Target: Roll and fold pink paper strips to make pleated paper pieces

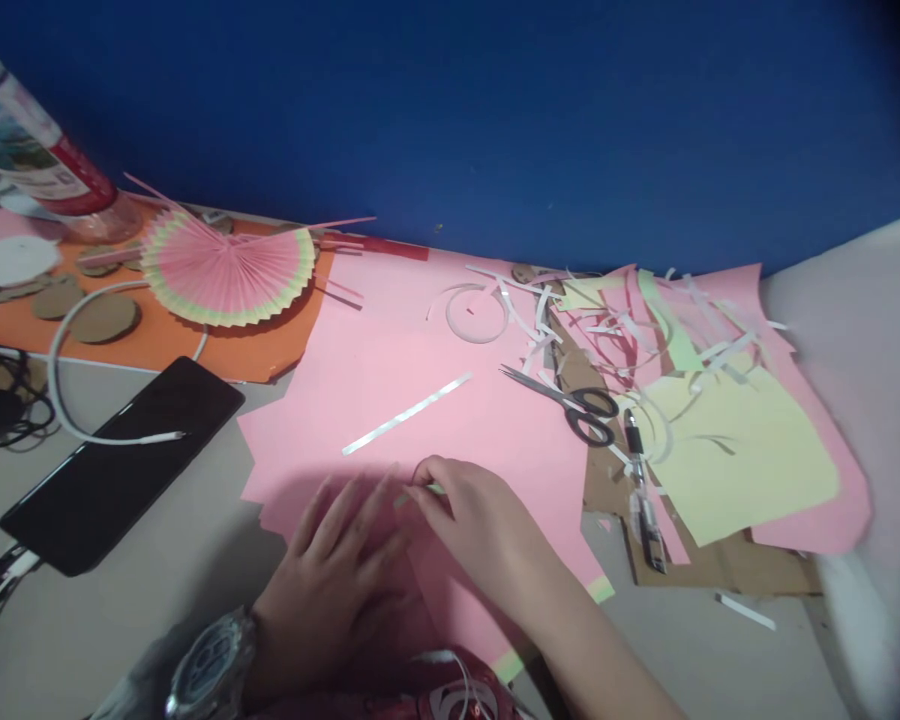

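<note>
My left hand (345, 560) lies with its fingers spread on pink paper, a wristwatch (214, 660) on its wrist. Just to the right, my right hand (472, 515) is closed in a pinch at the edge of a pink paper piece with a pale green border (510, 664). A bit of the green edge shows under its fingertips; the rest of the pinched part is hidden. Beyond both hands, a narrow white paper strip (407, 413) rests on the large pink sheet (412, 330).
Scissors (570, 400) and a pen (643, 490) lie at right, beside paper scraps (607, 325) and a pale yellow-green sheet (750, 450). At left are a black phone (124, 465), a white cable (60, 390), a pleated pink paper fan (229, 265) and a bottle (52, 150).
</note>
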{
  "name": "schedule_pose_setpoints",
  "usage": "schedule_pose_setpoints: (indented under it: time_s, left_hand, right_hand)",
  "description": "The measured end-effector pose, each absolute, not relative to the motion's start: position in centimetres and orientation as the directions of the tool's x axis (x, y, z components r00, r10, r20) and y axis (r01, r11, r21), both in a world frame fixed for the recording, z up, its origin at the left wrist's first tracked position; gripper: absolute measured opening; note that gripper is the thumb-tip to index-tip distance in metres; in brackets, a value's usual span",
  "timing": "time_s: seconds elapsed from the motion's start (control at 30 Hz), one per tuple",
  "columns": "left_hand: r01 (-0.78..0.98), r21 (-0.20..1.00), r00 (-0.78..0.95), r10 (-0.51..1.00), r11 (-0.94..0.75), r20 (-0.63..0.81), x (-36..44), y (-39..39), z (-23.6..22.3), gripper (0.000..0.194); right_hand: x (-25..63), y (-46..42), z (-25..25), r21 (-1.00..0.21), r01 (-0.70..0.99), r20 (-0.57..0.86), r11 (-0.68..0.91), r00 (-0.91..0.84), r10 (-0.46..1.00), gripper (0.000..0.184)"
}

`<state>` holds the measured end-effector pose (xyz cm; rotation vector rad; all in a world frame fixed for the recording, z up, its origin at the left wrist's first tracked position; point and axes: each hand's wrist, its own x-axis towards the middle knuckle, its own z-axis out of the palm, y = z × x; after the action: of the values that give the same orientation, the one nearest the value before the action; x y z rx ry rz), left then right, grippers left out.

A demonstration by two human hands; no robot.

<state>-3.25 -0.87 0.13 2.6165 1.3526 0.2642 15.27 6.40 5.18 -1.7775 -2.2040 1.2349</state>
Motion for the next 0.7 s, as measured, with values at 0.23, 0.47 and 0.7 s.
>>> schedule_pose_setpoints:
  time_s: [0.23, 0.47, 0.7]
  left_hand:
    - [0.795, 0.243, 0.561, 0.826, -0.556, 0.055, -3.94, -1.19, -0.14, 0.073]
    - [0.785, 0.218, 0.578, 0.812, -0.58, 0.08, -3.71, -1.21, 0.03, 0.073]
    - [0.798, 0.159, 0.575, 0.813, -0.582, 0.087, -3.26, -1.34, 0.11, 0.069]
  right_hand:
    - [15.12, 6.15, 5.17, -0.609, 0.793, -0.407, 0.025, -0.339, 0.848, 0.015]
    - [14.71, 6.0, 5.13, -0.611, 0.791, -0.384, 0.045, -0.346, 0.856, 0.012]
    - [14.69, 5.89, 4.62, -0.579, 0.812, -0.375, 0.075, -0.347, 0.86, 0.011]
